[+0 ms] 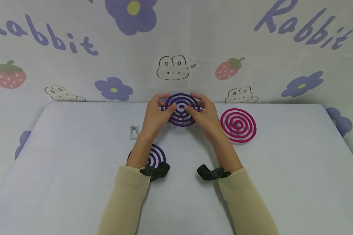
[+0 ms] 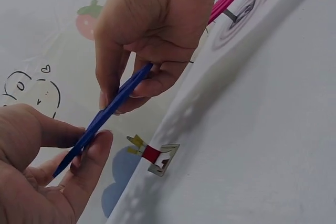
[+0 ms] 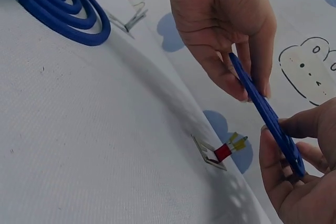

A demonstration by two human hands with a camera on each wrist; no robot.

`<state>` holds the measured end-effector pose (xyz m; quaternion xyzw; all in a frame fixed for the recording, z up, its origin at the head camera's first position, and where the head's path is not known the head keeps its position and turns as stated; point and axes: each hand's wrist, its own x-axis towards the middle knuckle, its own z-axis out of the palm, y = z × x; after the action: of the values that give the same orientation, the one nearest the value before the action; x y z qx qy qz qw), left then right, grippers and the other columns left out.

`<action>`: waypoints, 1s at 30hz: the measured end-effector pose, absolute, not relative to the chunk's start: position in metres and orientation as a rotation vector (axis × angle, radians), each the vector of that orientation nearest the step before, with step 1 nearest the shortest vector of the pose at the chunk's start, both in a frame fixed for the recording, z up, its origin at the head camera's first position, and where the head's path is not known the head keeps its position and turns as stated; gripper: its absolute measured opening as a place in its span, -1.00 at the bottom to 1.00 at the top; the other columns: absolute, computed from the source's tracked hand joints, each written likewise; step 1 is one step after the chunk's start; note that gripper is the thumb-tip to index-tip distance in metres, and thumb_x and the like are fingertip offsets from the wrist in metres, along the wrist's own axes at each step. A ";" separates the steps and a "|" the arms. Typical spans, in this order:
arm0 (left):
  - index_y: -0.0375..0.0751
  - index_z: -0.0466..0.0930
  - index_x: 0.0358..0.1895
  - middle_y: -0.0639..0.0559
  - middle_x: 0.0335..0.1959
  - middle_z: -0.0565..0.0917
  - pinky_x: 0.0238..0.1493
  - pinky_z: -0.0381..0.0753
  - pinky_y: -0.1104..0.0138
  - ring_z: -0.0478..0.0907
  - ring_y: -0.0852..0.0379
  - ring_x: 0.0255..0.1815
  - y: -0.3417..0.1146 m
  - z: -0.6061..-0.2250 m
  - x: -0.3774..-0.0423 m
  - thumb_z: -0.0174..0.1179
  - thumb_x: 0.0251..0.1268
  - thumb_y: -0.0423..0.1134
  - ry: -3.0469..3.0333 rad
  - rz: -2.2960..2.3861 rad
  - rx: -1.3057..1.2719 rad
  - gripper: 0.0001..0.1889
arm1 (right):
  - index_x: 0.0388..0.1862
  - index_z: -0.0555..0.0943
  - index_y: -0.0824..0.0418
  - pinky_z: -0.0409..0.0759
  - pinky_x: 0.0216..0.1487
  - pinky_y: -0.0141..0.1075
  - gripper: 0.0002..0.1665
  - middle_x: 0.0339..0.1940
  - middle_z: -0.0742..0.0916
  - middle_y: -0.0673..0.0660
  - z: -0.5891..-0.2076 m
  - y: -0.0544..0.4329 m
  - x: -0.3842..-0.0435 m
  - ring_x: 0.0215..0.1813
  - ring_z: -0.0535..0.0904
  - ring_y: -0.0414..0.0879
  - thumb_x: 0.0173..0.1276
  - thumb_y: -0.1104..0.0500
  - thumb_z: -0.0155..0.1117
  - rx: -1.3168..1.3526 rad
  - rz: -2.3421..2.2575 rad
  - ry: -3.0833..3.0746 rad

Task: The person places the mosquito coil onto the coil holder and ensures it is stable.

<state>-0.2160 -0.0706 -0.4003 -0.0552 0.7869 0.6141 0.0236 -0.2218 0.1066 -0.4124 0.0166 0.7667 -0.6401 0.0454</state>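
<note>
Both hands hold a blue mosquito coil [image 2: 100,120] between them, raised above the far edge of the table. My left hand [image 1: 155,112] pinches its left side, thumb on the face toward me and fingers behind. On the opposite side, my right hand [image 1: 207,114] pinches it the same way. In the wrist views the coil shows edge-on and tilted. Below it a small metal coil stand [image 2: 160,158] with a red band and yellow prongs stands near the table's far edge; in the head view the coil mostly hides it.
A pink coil [image 1: 238,125] sits raised on a stand at the right. Under my left forearm, a second blue coil [image 1: 157,153] is partly covered. Another metal stand [image 1: 134,133] is left of my left wrist. Behind the white table [image 1: 282,169] hangs a patterned cloth [image 1: 191,39].
</note>
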 end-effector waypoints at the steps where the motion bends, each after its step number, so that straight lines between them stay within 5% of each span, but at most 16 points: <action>1: -0.17 0.51 0.42 -0.27 0.13 0.70 -0.11 0.67 0.34 0.66 -0.02 0.00 -0.070 -0.401 -0.217 0.35 0.45 -0.24 2.433 1.903 -0.172 -0.48 | 0.52 0.47 0.12 0.70 0.34 0.01 -0.34 0.27 0.67 0.32 -0.413 0.107 -0.222 0.25 0.65 0.09 0.49 0.17 0.39 0.051 -1.954 2.344; 10: -0.21 0.49 0.43 -0.29 0.16 0.71 -0.31 0.63 0.47 0.64 0.06 -0.10 -0.071 -0.408 -0.217 0.34 0.46 -0.30 2.320 1.968 -0.173 -0.48 | 0.51 0.50 0.14 0.66 0.39 0.03 -0.35 0.30 0.67 0.35 -0.419 0.108 -0.224 0.30 0.64 0.13 0.46 0.18 0.40 0.047 -1.954 2.351; 20: -0.18 0.54 0.40 -0.29 0.19 0.68 0.22 0.69 0.07 0.63 -0.16 0.20 -0.067 -0.411 -0.218 0.36 0.43 -0.27 2.490 1.857 -0.196 -0.49 | 0.50 0.51 0.14 0.64 0.42 0.02 -0.38 0.31 0.68 0.37 -0.425 0.106 -0.224 0.31 0.64 0.15 0.48 0.21 0.35 0.048 -1.951 2.366; 30: -0.20 0.53 0.40 -0.32 0.20 0.70 0.28 0.68 0.03 0.64 -0.17 0.22 -0.069 -0.407 -0.217 0.39 0.38 -0.31 2.464 1.868 -0.148 -0.46 | 0.47 0.53 0.11 0.66 0.36 -0.03 -0.38 0.26 0.70 0.32 -0.424 0.107 -0.226 0.26 0.66 0.09 0.46 0.17 0.41 0.062 -1.945 2.388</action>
<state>-0.2174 -0.0692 -0.4067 -0.0477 0.7958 0.6032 0.0233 -0.2261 0.1073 -0.4244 0.0200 0.7748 -0.6312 0.0306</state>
